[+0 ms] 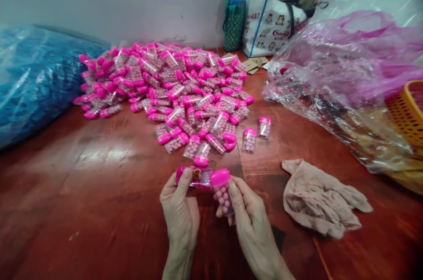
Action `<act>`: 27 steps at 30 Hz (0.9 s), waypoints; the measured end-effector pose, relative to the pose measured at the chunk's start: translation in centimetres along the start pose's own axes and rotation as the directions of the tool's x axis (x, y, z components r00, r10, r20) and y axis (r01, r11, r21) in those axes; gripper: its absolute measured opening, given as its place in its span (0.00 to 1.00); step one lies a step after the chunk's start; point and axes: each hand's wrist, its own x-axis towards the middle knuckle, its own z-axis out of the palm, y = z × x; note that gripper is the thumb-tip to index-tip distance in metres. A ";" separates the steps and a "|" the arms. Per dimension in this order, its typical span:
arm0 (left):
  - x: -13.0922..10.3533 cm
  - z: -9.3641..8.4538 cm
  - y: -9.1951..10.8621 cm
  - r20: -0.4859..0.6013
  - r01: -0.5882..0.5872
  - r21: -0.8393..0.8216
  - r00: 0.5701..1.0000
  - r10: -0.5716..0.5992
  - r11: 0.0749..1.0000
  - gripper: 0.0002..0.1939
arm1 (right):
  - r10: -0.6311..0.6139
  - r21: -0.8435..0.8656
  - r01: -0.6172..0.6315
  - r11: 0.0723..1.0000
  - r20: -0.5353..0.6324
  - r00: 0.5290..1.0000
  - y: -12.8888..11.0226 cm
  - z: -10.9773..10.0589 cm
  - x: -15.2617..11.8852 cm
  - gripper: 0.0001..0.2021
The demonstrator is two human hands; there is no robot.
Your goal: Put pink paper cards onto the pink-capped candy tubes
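My left hand (181, 205) pinches a flat pink printed plastic sleeve (194, 176) between thumb and fingers. In my right hand (249, 211) is a small clear candy bottle (223, 192) with a bright pink cap, filled with pale pink balls. The bottle is upright, its cap close against the sleeve's clear end; whether they touch I cannot tell. Just beyond my hands lies a large pile of similar bottles (178, 90), tumbled in all directions. Two more bottles stand upright right of the pile, one nearer (249, 141) and one farther (264, 128).
A reddish-brown table (109, 209) carries everything. At left bulges a blue-filled plastic bag (39, 81); at right lie a crumpled beige cloth (324, 198), clear and pink plastic bags (324, 59) and a yellow basket (408, 114). A white printed tote (271, 24) stands by the wall.
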 end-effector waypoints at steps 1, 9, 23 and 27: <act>0.0 0.0 0.0 -0.002 -0.004 -0.003 1.000 0.004 1.000 0.06 | 0.003 0.006 -0.003 1.000 -0.009 1.000 0.0 0.1 0.0 0.14; 0.2 -0.2 -0.2 -0.031 -0.010 0.014 0.999 0.010 1.000 0.08 | 0.042 0.030 -0.044 0.999 0.039 0.998 0.0 0.1 0.1 0.14; 0.0 -0.4 -0.4 0.090 0.058 0.064 0.994 -0.063 0.996 0.07 | -0.161 -0.211 0.148 0.966 -0.046 0.986 0.6 -0.6 0.3 0.14; 0.0 -0.3 -0.5 0.088 0.057 0.054 0.994 -0.062 0.997 0.08 | -0.092 -0.205 0.089 0.975 -0.008 0.996 0.6 -0.3 0.0 0.14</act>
